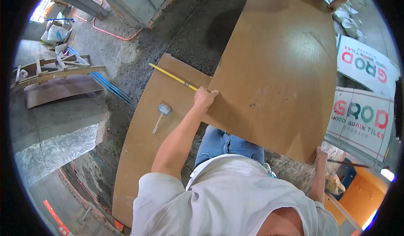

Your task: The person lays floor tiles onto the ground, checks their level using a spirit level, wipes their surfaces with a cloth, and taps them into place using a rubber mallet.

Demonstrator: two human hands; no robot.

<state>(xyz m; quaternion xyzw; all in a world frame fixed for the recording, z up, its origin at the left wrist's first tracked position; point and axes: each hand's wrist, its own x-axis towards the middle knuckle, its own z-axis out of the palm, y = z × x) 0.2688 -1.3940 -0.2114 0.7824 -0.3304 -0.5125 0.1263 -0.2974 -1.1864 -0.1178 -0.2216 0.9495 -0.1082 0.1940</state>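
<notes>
Both hands grip one large brown wood-grain tile (pixel 277 67): left hand (pixel 205 98) closed on its near-left edge, right hand (pixel 322 155) clamped on the near-right corner. The tile's smooth glossy slab hangs over a second flat tile (pixel 143 152), where a rubber mallet (pixel 161 115) lies. Rough grey mortar bed (pixel 206 30) beyond.

The left hand (pixel 205 97) grips the near left corner of a large brown tile (pixel 277 67), and the right hand (pixel 321 155) holds its near right corner. Another person's hand (pixel 336 2) holds the far end. A second brown tile (pixel 147 143) lies on the grey mortar bed (pixel 202 30), with a rubber mallet (pixel 161 114) on it and a yellow rod (pixel 170 76) across its corner
</notes>
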